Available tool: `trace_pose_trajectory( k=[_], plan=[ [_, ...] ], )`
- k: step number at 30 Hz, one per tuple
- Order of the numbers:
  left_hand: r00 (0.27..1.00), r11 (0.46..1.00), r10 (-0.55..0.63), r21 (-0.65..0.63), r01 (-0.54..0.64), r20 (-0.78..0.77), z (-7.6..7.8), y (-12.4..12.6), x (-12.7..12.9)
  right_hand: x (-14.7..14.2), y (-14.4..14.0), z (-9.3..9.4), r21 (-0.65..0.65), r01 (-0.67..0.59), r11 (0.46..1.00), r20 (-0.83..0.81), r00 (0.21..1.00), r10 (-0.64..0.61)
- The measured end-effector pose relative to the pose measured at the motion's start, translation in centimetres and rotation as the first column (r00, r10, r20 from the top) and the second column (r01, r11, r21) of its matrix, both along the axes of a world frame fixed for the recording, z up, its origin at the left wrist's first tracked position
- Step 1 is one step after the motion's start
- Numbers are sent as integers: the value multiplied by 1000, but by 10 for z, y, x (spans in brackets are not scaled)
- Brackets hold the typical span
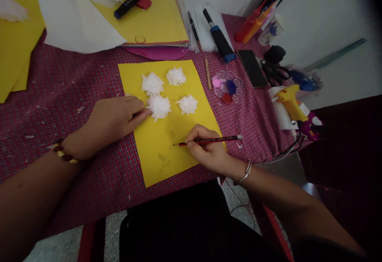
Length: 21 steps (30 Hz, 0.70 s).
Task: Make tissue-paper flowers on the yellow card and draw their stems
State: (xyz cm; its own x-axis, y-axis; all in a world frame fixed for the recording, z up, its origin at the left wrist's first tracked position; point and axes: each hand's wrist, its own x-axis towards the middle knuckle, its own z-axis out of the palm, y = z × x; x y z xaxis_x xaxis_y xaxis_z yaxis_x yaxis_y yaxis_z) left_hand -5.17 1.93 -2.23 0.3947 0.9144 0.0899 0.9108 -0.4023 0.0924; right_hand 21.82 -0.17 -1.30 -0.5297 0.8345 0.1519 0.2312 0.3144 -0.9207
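From my remote seat I see a table covered in a red checked cloth (59, 90), with loose yellow paper (13, 43) lying over its far left corner and a white sheet (68, 19) beside it along the far edge. My left hand (115, 118) lies flat and palm down at the left edge of a yellow sheet (155, 162) set in the middle of the table, fingers stretched and close together, gripping nothing, their tips touching one of the four white tissue flowers (158, 106) grouped on the sheet's far half. Faint pencil lines run down the sheet below the flowers. My right hand (209, 150) rests on the sheet's right edge, near the table's front edge, fingers pinched around a red pencil (209, 141) whose tip touches the paper. Along the far edge behind the sheet sits a stack of coloured paper (155, 23) with a black marker (130, 1) on top. Toward the right edge lie a wooden stick (207, 72), a clear paint palette (229, 86) with pink, blue and red wells, a dark phone (252, 68), black scissors (276, 71) and, at the near right corner, a yellow glue gun (291, 102).
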Motion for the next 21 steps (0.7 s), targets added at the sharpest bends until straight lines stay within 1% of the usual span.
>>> trace_pose_trajectory(
  k=[4, 6, 11, 18, 20, 21],
  plan=[
    [1000, 1000, 4, -12, -4, -4, 1, -1, 1, 1, -1, 1, -17, -87, 996, 27, 996, 87],
    [1000, 1000, 10, -15, -11, -10, 2, -1, 1, 2, -1, 1, -34, -111, 993, 37, 993, 112],
    [1000, 1000, 10, -19, -10, -11, 2, -1, 0, 1, 0, 2, -42, -138, 990, 50, 989, 140],
    [1000, 999, 7, -40, -8, -12, 1, 0, 1, -2, 1, 0, 9, -148, 989, 34, 988, 148],
    [1000, 998, 12, -66, -12, -5, 3, -1, 1, -1, 0, 0, -40, -121, 992, -17, 993, 120],
    [1000, 996, 17, -86, -17, -2, 4, -1, 1, 0, 1, 1, -101, -106, 989, -60, 993, 100]
  ],
)
